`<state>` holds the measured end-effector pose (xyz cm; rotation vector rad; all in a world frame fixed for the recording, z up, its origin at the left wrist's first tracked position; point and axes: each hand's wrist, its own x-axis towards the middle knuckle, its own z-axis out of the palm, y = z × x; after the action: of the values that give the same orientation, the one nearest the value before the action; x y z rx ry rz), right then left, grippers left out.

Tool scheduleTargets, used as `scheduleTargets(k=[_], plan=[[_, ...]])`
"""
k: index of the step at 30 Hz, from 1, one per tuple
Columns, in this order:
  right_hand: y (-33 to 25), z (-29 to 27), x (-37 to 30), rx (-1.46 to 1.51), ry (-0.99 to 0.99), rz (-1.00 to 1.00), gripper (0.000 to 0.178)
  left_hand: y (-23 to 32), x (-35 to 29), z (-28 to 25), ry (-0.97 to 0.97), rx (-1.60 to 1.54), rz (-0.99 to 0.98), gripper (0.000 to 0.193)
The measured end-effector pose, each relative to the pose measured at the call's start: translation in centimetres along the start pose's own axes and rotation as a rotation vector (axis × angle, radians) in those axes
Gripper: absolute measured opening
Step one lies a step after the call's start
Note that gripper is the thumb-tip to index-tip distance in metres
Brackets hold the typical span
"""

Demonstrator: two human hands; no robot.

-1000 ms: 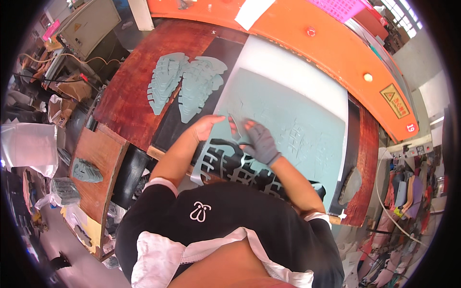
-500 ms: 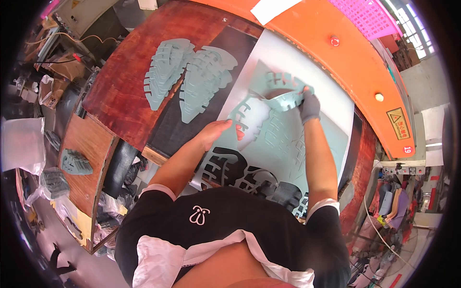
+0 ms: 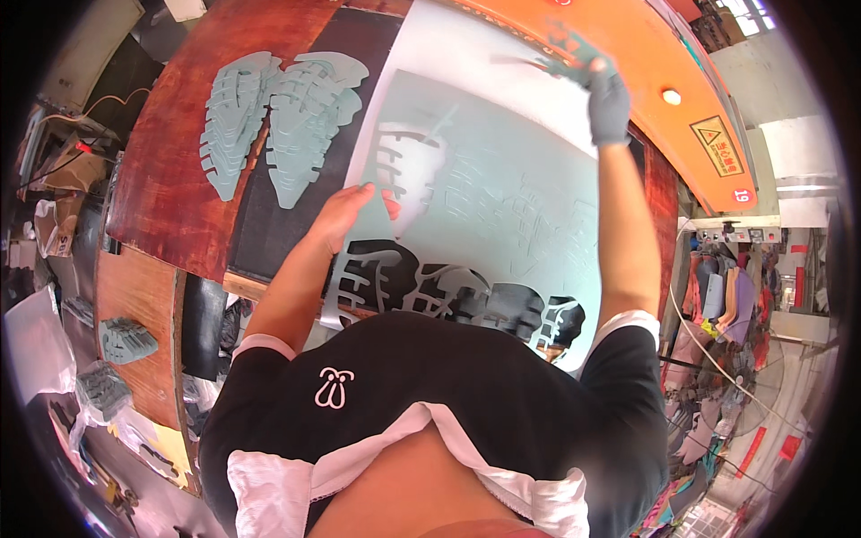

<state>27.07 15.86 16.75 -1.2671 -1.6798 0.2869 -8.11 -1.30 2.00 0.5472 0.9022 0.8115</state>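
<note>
A pale green sheet [image 3: 493, 170] lies over the white board [image 3: 439, 36], with cut lines across it and open cut-outs along its near side. My bare left hand [image 3: 352, 213] grips its left edge, thumb on top, fingertips showing through a leaf-shaped opening. At the far right, my right hand [image 3: 608, 106] in a grey glove is closed on a green cut piece [image 3: 567, 52], raised above the board beside the orange machine [image 3: 664, 54]; motion blurs the piece. Two piles of notched green cut pieces [image 3: 235, 125] [image 3: 309, 125] rest to the left.
A reddish wooden table [image 3: 161, 188] with a dark strip extends left. Beyond it, a lower wooden bench [image 3: 143, 278] bears a small pile of cut pieces [image 3: 128, 340]. The orange machine body, with a yellow warning label [image 3: 717, 146], bounds the far right. Colourful material hangs at right.
My right hand has lifted the cut piece off the sheet and carried it away toward the orange machine. My left hand keeps hold of the sheet's edge. The view has shifted.
</note>
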Motion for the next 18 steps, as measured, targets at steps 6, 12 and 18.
scheduleTargets(k=[6, 12, 18], plan=[[-1.8, 3.1, -18.5, -0.311, -0.456, -0.369, 0.019, -1.1, -1.8, 2.8, 0.512, 0.597, 0.582, 0.028], [-2.2, 3.8, -22.5, -0.148, -0.462, -0.503, 0.013, -8.2, -7.8, 10.2, 0.108, 0.727, 0.603, 0.046], [-2.1, 3.1, -22.9, 0.025, -0.453, -0.110, 0.021, -10.5, -4.8, 10.0, 0.124, -0.262, -0.046, 0.042]])
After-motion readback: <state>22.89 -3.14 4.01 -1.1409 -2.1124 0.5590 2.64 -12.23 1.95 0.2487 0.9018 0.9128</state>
